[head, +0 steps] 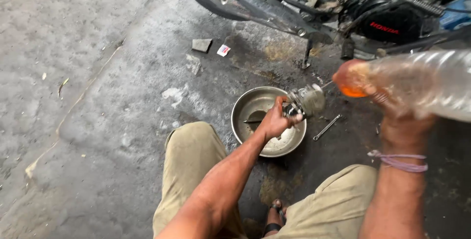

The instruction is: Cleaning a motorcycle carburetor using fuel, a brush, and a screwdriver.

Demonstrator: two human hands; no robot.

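I see my left hand (274, 121) with its fingers (280, 105) wrapped tight around a small grey metal engine part (306, 100), holding it just above the far rim of a round steel bowl (245, 109) that sits on the stained concrete floor (98, 97). A dark tool (252, 121) lies inside the bowl, just left of those fingers. My right hand (400, 116) grips a clear plastic bottle (427, 84) tipped on its side, its orange cap end (351, 79) pointing toward the part and close to it, not touching that I can tell. The right fingers are mostly hidden behind the blurred bottle, but they are closed about its body. A purple band (400, 161) circles that wrist. A slim spanner (327, 127) lies on the floor just right of the left fingers, between the two hands. Beyond the fingers stands a motorcycle (304, 3) with its chrome exhaust and black engine cover. My knees in khaki trousers (189, 155) frame the bowl.
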